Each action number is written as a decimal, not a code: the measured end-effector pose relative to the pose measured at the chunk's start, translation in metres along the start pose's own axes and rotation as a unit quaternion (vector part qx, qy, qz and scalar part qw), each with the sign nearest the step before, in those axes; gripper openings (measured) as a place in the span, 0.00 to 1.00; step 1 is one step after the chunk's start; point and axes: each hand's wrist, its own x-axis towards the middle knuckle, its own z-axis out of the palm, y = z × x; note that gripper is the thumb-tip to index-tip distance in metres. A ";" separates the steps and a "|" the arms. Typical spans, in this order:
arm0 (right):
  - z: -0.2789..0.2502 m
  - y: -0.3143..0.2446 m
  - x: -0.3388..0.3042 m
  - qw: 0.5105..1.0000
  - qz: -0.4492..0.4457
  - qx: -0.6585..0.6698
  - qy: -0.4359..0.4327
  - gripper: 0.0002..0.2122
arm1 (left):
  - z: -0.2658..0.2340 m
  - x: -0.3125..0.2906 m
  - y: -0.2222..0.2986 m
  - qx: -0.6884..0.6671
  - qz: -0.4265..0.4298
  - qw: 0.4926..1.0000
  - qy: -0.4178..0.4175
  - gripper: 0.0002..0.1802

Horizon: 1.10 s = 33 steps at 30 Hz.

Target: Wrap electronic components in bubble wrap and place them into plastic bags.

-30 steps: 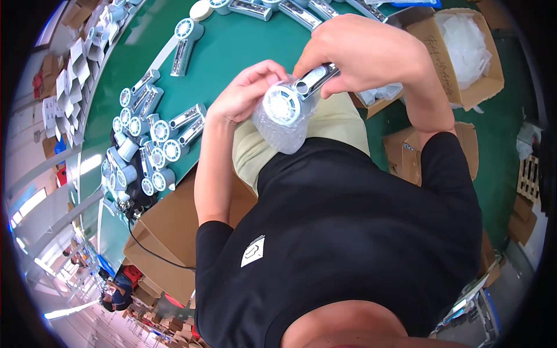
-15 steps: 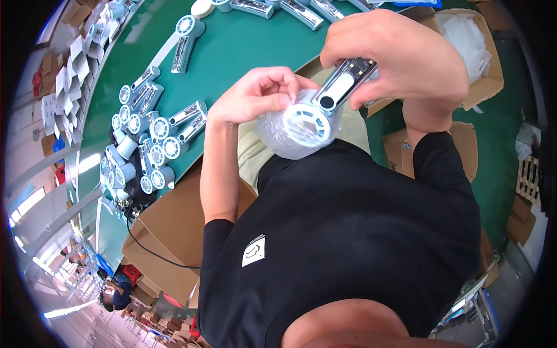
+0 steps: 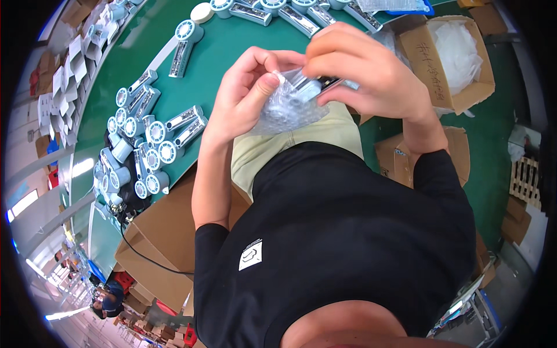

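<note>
My left hand (image 3: 245, 95) pinches the edge of a clear bubble-wrap bag (image 3: 283, 114) between thumb and fingers. My right hand (image 3: 374, 75) is closed round the handle of a light-blue handheld device (image 3: 309, 89) with exposed electronics. Most of that device sits inside the bag; plastic and fingers hide its round head. Both hands are above my lap, close to the table's edge. On the green table (image 3: 243, 42), left of my hands, lies a similar device (image 3: 184, 46) with a round vented head and an open-fronted handle.
Several more such devices (image 3: 152, 130) cluster at the table's left, others (image 3: 296, 20) along the far side. An open cardboard box (image 3: 426, 64) with white plastic bags (image 3: 458, 55) stands right. Another carton (image 3: 154, 243) is by my left side, with a black cable (image 3: 142, 252) across it.
The device has tilted and its round head has sunk deeper into the bag. My right hand has moved down and left, closer to my left hand, which has risen slightly.
</note>
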 end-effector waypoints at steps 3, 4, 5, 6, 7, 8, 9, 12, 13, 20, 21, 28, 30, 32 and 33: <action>0.002 0.005 -0.011 0.997 0.035 0.010 0.074 0.20 | 0.001 -0.003 -0.007 0.000 0.014 1.000 0.003 0.10; 0.004 0.005 -0.012 0.997 0.034 0.009 0.073 0.20 | 0.002 -0.003 -0.008 0.000 0.015 1.000 0.002 0.10; 0.007 0.005 -0.013 0.996 0.044 0.021 0.071 0.19 | 0.002 -0.005 -0.007 0.044 0.008 0.999 -0.013 0.12; 0.010 0.006 -0.014 0.996 0.053 0.034 0.069 0.19 | 0.002 -0.008 -0.007 0.089 0.001 0.996 -0.028 0.15; 0.014 0.006 -0.015 0.995 0.063 0.048 0.066 0.19 | 0.003 -0.010 -0.007 0.133 -0.006 0.990 -0.043 0.18; 0.017 0.006 -0.016 0.993 0.073 0.061 0.064 0.18 | 0.003 -0.012 -0.008 0.176 -0.014 0.983 -0.058 0.20; 0.022 0.006 -0.015 0.993 0.074 0.060 0.065 0.18 | 0.005 -0.013 -0.011 0.176 -0.014 0.983 -0.060 0.20; 0.042 0.005 0.000 0.902 0.101 0.225 0.354 0.12 | 0.012 -0.015 -0.024 0.060 0.007 0.998 0.024 0.29; 0.046 0.005 0.000 0.847 0.107 0.274 0.443 0.10 | 0.015 -0.016 -0.029 0.020 0.014 0.998 0.051 0.31; 0.063 -0.011 -0.038 0.877 0.394 0.270 0.057 0.06 | 0.039 -0.033 -0.063 0.034 0.078 0.984 0.158 0.27; 0.074 -0.007 -0.044 0.875 0.400 0.265 0.064 0.06 | 0.043 -0.042 -0.072 0.035 0.063 0.978 0.195 0.26; 0.110 -0.001 -0.068 0.764 0.390 0.429 0.283 0.08 | 0.079 -0.037 -0.084 0.183 0.138 0.944 0.238 0.19; 0.104 -0.001 -0.071 0.782 0.386 0.399 0.284 0.08 | 0.078 -0.032 -0.081 0.184 0.152 0.945 0.223 0.19; 0.096 0.001 -0.075 0.814 0.375 0.343 0.281 0.09 | 0.072 -0.026 -0.076 0.190 0.176 0.945 0.199 0.17; 0.093 0.001 -0.077 0.828 0.370 0.315 0.278 0.09 | 0.070 -0.023 -0.074 0.193 0.187 0.945 0.187 0.17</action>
